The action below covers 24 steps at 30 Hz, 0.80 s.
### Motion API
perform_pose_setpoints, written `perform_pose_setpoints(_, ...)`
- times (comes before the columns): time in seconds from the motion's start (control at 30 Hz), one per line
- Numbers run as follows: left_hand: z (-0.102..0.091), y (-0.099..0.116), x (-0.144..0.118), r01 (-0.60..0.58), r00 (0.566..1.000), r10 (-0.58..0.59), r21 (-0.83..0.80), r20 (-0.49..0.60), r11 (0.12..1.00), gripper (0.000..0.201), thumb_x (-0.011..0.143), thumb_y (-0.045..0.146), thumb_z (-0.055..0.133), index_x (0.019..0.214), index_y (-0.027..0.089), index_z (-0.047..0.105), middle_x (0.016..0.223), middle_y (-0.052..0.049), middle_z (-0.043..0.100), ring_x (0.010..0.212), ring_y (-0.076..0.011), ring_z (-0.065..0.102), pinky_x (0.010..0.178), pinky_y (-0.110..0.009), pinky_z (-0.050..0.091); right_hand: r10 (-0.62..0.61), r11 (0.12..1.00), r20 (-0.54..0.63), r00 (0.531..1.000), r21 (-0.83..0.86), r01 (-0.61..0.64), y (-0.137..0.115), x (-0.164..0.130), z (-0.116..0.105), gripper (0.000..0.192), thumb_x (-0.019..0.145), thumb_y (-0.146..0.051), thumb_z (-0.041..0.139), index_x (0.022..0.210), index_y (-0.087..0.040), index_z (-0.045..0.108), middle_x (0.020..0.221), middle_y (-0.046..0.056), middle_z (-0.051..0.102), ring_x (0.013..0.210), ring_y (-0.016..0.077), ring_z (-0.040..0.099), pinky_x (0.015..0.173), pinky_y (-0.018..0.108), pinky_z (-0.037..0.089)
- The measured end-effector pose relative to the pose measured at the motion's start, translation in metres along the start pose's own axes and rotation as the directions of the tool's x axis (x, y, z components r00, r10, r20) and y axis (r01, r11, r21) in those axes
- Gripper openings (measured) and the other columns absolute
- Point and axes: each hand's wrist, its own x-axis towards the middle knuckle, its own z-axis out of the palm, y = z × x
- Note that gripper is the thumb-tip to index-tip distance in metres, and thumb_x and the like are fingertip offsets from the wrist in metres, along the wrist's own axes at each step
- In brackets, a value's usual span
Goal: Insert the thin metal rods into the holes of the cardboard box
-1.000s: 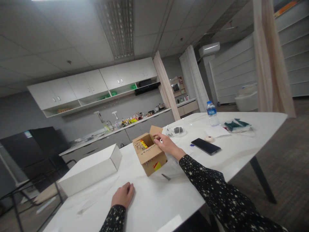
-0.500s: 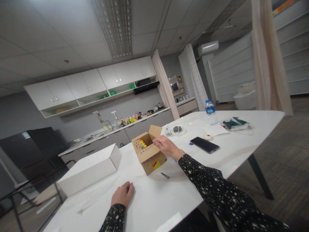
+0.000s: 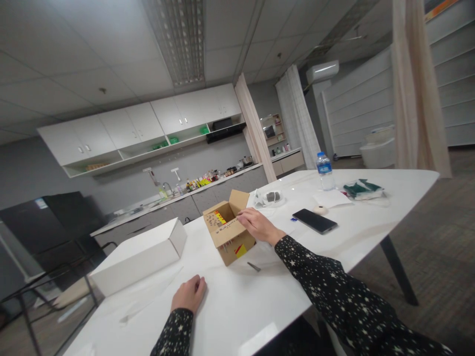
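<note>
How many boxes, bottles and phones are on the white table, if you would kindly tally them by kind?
Boxes: 2, the cardboard box and the white box
Bottles: 1, the blue-capped bottle
Phones: 1, the dark phone
Total: 4

The left hand (image 3: 188,292) lies nearer the wearer than the box (image 3: 229,251) and to its left, back up and loosely curled, its forearm (image 3: 173,332) short in view. The right hand (image 3: 257,225) is at the box's right edge, fingers (image 3: 245,216) bent together, wrist slightly arched, the right arm (image 3: 326,279) slanting in from the box's near right.
</note>
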Motion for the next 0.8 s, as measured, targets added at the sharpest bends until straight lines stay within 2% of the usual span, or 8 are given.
perform_pose_setpoints(0.1, 0.001, 0.0, 0.0, 0.0, 1.0, 0.0, -0.001, -0.015, 1.0, 0.034, 0.091, 0.038, 0.033, 0.07, 0.023, 0.056, 0.073, -0.003, 0.067, 0.078, -0.0191, 0.063, 0.062, -0.024, 0.035, 0.012, 1.0, -0.028, 1.0, -0.006, -0.012, -0.001, -0.002, 0.0, 0.028, 0.095, -0.029, 0.04, 0.102, -0.017, 0.064, 0.107, 0.01, 0.064, 0.105, 0.02, 0.053, 0.095, 0.037, 0.038)
perform_pose_setpoints(0.2, 0.001, 0.0, 0.0, 0.006, 1.0, -0.006, 0.001, -0.011, 1.0, 0.035, 0.091, 0.038, 0.033, 0.069, 0.023, 0.055, 0.072, -0.003, 0.067, 0.078, -0.0187, 0.063, 0.062, -0.024, 0.035, 0.041, 0.999, -0.146, 0.988, -0.021, -0.045, -0.004, -0.006, 0.0, 0.024, 0.091, -0.027, 0.045, 0.105, -0.018, 0.062, 0.104, 0.01, 0.064, 0.102, 0.022, 0.053, 0.093, 0.04, 0.038)
perform_pose_setpoints(0.27, 0.0, 0.0, 0.0, 0.009, 1.0, -0.009, -0.004, -0.001, 1.0, 0.035, 0.091, 0.039, 0.033, 0.069, 0.023, 0.055, 0.074, -0.003, 0.068, 0.079, -0.0189, 0.063, 0.062, -0.024, 0.034, 0.033, 0.999, -0.216, 0.976, -0.034, -0.041, -0.01, -0.011, 0.001, 0.021, 0.089, -0.025, 0.044, 0.098, -0.018, 0.062, 0.095, 0.01, 0.064, 0.095, 0.0222, 0.054, 0.09, 0.04, 0.039)
perform_pose_setpoints(0.33, -0.001, 0.0, 0.0, 0.012, 1.0, -0.012, -0.012, 0.008, 1.0, 0.034, 0.091, 0.039, 0.033, 0.07, 0.022, 0.055, 0.076, -0.004, 0.068, 0.08, -0.0192, 0.063, 0.062, -0.025, 0.034, -0.01, 0.999, -0.201, 0.98, -0.046, 0.0, -0.019, -0.017, 0.003, 0.02, 0.088, -0.024, 0.043, 0.087, -0.018, 0.062, 0.084, 0.008, 0.063, 0.086, 0.0211, 0.054, 0.084, 0.037, 0.041)
perform_pose_setpoints(0.43, -0.002, 0.0, 0.0, 0.012, 1.0, -0.012, -0.018, 0.022, 1.0, 0.034, 0.091, 0.039, 0.032, 0.071, 0.022, 0.055, 0.076, -0.004, 0.068, 0.081, -0.0193, 0.063, 0.062, -0.025, 0.034, -0.078, 0.996, -0.014, 0.997, -0.05, 0.077, -0.036, -0.03, 0.008, 0.02, 0.086, -0.024, 0.044, 0.076, -0.02, 0.061, 0.072, 0.006, 0.061, 0.074, 0.0187, 0.055, 0.074, 0.032, 0.042)
perform_pose_setpoints(0.53, -0.002, -0.001, 0.0, 0.008, 1.0, -0.007, -0.02, 0.023, 1.0, 0.034, 0.091, 0.039, 0.032, 0.072, 0.022, 0.056, 0.076, -0.004, 0.067, 0.081, -0.0194, 0.063, 0.062, -0.025, 0.034, -0.095, 0.988, 0.221, 0.971, -0.096, 0.118, -0.047, -0.041, 0.015, 0.021, 0.085, -0.029, 0.046, 0.072, -0.02, 0.061, 0.065, 0.004, 0.061, 0.066, 0.0167, 0.055, 0.069, 0.029, 0.041)
perform_pose_setpoints(0.67, -0.001, -0.001, 0.0, 0.001, 1.0, 0.0, -0.02, 0.018, 1.0, 0.034, 0.091, 0.039, 0.032, 0.072, 0.022, 0.056, 0.077, -0.004, 0.068, 0.082, -0.02, 0.063, 0.063, -0.025, 0.034, 0.096, 0.981, 0.473, 0.876, -0.195, -0.002, -0.04, -0.05, 0.021, 0.022, 0.081, -0.037, 0.051, 0.079, -0.02, 0.063, 0.068, 0.004, 0.065, 0.063, 0.0179, 0.06, 0.06, 0.027, 0.039)
perform_pose_setpoints(0.8, 0.0, -0.001, 0.0, 0.01, 1.0, -0.01, -0.01, 0.015, 1.0, 0.035, 0.091, 0.04, 0.032, 0.072, 0.022, 0.056, 0.077, -0.004, 0.069, 0.082, -0.0203, 0.063, 0.063, -0.025, 0.034, 0.295, 0.946, 0.529, 0.796, -0.279, -0.166, -0.023, -0.056, 0.022, 0.036, 0.073, -0.041, 0.059, 0.101, -0.018, 0.06, 0.089, 0.01, 0.069, 0.075, 0.0237, 0.064, 0.059, 0.028, 0.041)
